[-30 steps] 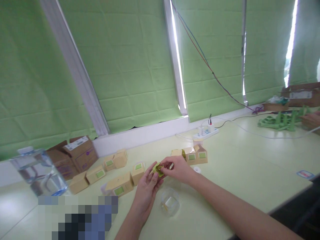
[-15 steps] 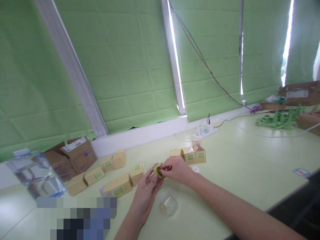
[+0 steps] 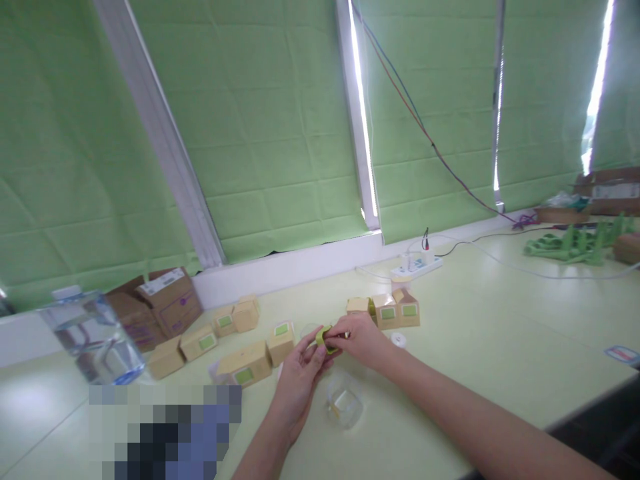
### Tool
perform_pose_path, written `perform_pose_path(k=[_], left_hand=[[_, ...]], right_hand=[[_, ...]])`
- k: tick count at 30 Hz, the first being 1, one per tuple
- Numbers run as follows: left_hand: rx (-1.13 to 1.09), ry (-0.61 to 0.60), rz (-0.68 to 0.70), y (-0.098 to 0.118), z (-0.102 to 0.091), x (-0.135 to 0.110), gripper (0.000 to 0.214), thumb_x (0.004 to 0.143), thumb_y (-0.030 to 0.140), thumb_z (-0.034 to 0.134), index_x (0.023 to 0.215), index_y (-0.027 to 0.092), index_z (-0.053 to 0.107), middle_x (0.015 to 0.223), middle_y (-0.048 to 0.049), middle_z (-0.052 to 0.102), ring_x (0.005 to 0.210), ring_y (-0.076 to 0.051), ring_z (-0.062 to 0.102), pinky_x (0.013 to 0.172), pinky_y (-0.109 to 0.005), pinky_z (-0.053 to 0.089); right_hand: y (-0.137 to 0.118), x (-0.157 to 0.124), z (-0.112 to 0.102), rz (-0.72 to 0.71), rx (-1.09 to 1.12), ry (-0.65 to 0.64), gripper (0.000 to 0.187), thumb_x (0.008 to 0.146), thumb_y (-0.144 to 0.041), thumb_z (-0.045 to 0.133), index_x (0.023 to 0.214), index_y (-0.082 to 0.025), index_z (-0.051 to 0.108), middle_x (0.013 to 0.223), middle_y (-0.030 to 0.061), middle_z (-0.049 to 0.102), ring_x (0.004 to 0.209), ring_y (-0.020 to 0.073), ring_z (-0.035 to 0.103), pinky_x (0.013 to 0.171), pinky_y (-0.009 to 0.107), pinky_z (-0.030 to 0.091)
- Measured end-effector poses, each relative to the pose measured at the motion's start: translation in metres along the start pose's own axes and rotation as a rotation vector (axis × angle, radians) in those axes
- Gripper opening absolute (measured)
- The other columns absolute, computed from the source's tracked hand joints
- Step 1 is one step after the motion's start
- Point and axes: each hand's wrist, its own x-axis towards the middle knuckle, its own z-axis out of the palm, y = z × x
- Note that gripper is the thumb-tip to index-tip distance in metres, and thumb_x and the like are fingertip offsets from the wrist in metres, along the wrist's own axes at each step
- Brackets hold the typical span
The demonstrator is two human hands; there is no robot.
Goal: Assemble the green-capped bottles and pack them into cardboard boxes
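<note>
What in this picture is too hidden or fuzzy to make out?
Head view, small green piece: mostly covered by fingers of left hand and right hand.
Head view, bottom left: pixelated patch hides whatever lies there.
Head view, cardboard box labels: too small to read.

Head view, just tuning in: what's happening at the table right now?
A person holds a small green piece between the fingertips of the left hand and the right hand, just above the pale table. A clear plastic tub sits on the table below the hands, nearer the camera. Tan boxes with green labels lie scattered behind them.
</note>
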Motion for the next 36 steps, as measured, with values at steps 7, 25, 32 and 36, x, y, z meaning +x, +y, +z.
perform_pose_path(k=[7, 25, 32, 36], left_hand=[[-0.048, 0.068, 0.013, -0.002, -0.003, 0.005, 0.036, 0.078, 0.037, 0.076, 0.105, 0.016, 0.065, 0.104, -0.0101, 0.074, 0.093, -0.022, 0.071, 0.082, -0.029, 0.048], [0.056, 0.113, 0.044, 0.000, 0.003, 0.003, 0.038, 0.075, 0.045, 0.074, 0.097, 0.016, 0.062, 0.091, -0.0043, 0.070, 0.076, -0.017, 0.070, 0.067, -0.026, 0.048], [0.175, 0.152, 0.089, -0.005, 0.004, 0.003, 0.035, 0.082, 0.051, 0.064, 0.093, 0.019, 0.056, 0.086, -0.0004, 0.064, 0.074, -0.016, 0.067, 0.063, -0.026, 0.048], [0.220, 0.196, 0.121, -0.007, 0.001, 0.006, 0.036, 0.081, 0.054, 0.062, 0.090, 0.019, 0.054, 0.083, 0.0001, 0.063, 0.072, -0.016, 0.067, 0.060, -0.026, 0.048]], right_hand=[[-0.004, 0.000, -0.001, 0.120, 0.186, 0.098, 0.010, 0.077, -0.021, 0.075, 0.085, -0.023, 0.080, 0.081, 0.0011, 0.078, 0.074, 0.0162, 0.068, 0.069, 0.024, 0.049], [-0.007, 0.001, -0.005, 0.053, -0.053, -0.012, 0.027, 0.091, -0.022, 0.052, 0.071, -0.016, 0.069, 0.066, 0.0016, 0.068, 0.063, 0.0131, 0.058, 0.064, 0.024, 0.042], [-0.005, 0.001, -0.002, 0.127, -0.068, 0.036, 0.020, 0.087, -0.019, 0.056, 0.071, -0.016, 0.068, 0.064, 0.0017, 0.067, 0.059, 0.0126, 0.055, 0.059, 0.022, 0.040], [-0.007, 0.001, -0.001, 0.132, -0.060, 0.044, 0.020, 0.086, -0.019, 0.056, 0.070, -0.016, 0.067, 0.063, 0.0010, 0.066, 0.058, 0.0119, 0.055, 0.058, 0.022, 0.040]])
